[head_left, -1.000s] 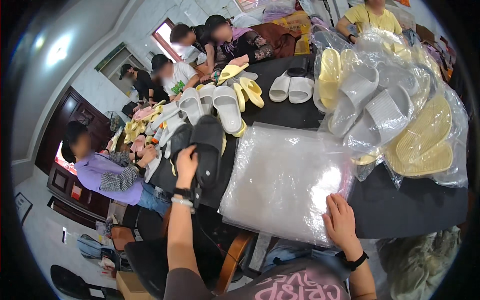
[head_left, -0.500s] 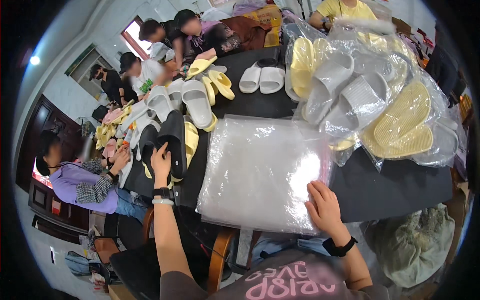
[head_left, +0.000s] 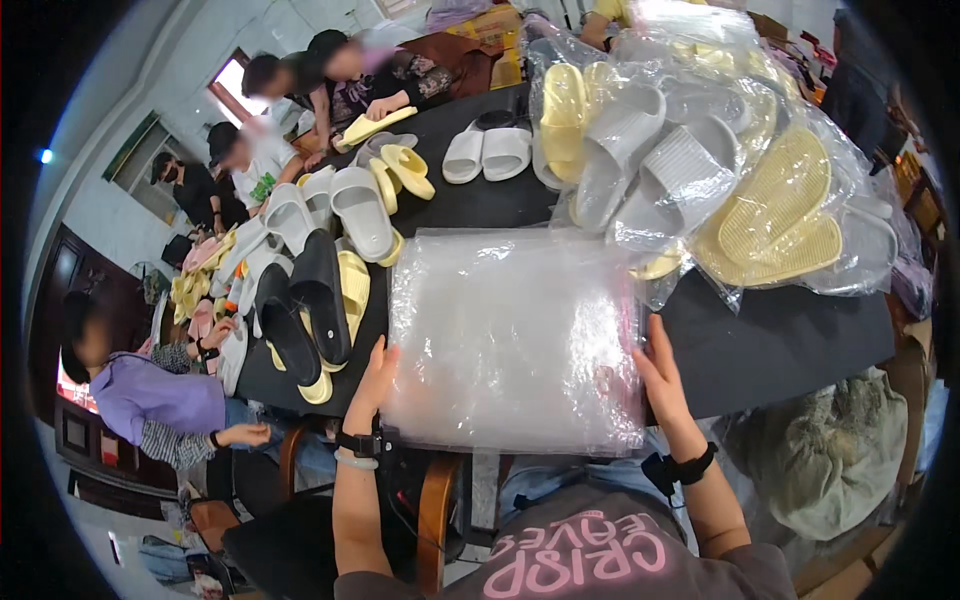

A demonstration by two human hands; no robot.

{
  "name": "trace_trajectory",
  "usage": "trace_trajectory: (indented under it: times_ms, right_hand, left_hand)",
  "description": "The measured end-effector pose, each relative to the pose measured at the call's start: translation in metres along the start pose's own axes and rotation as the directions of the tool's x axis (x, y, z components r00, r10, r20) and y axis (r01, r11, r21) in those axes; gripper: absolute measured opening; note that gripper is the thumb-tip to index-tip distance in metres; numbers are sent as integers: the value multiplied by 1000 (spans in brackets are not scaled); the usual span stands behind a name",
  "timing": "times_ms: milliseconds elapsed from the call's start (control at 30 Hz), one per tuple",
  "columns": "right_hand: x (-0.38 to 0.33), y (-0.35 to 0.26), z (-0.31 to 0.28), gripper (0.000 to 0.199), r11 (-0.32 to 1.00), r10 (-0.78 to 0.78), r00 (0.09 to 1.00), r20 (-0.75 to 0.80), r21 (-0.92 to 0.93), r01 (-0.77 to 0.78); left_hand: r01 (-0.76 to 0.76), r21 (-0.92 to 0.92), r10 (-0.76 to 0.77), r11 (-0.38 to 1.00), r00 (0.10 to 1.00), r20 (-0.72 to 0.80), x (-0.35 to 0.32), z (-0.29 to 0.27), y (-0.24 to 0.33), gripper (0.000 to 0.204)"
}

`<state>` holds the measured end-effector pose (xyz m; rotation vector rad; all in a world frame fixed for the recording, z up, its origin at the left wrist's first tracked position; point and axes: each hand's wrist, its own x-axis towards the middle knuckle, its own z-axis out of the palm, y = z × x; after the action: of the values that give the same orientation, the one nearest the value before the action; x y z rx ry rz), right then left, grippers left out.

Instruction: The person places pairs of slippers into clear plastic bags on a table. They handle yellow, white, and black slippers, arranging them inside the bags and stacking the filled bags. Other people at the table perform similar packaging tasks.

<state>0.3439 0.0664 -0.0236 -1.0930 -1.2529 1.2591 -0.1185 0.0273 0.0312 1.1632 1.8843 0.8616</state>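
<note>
A stack of clear plastic bags (head_left: 515, 340) lies flat on the black table in front of me, its near edge reaching past the table's edge. My left hand (head_left: 374, 378) is at the stack's left edge, fingers pointing forward. Along the right edge rests my right hand (head_left: 660, 378), its fingers stretched out and the thumb apart. Both palms face inward against the sides of the stack. Left of it sits a pair of black slippers (head_left: 322, 290), partly over yellow slippers (head_left: 354, 285). Beyond them are grey slippers (head_left: 362, 212).
Bagged grey and yellow slippers (head_left: 690, 160) pile up at the far right, overlapping the stack's corner. A pale grey pair (head_left: 487, 152) stands at the back of the table (head_left: 780, 345). Several people are along the left side. A greenish sack (head_left: 825, 465) lies at lower right.
My left hand has left the black slippers and come to the stack's left edge. The right hand has shifted from atop the bags to their right edge. The black slippers now lie apart.
</note>
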Motion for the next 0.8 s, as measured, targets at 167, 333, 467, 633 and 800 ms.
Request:
trace_trajectory:
  times_ms: [167, 333, 467, 633, 800]
  right_hand:
    - [14, 9, 29, 87, 932, -96, 982, 164, -331, 147]
    - [13, 1, 21, 89, 967, -87, 990, 114, -228, 112]
    - [6, -5, 20, 89, 958, -110, 972, 207, -239, 160]
    - [28, -29, -13, 81, 888, -204, 964, 169, -383, 255]
    - [69, -81, -33, 65, 961, -276, 948, -160, -34, 274]
  left_hand:
    - [-106, -106, 124, 989, 977, 172, 9, -1, 1, 76]
    - [-117, 74, 115, 990, 993, 39, 1, -2, -14, 79]
    - [-132, 110, 131, 985, 991, 16, -3, -3, -32, 82]
    - [-89, 502, 184, 860, 972, -144, -24, 8, 20, 87]
    - [-449, 683, 569, 576, 820, 59, -55, 35, 35, 73]
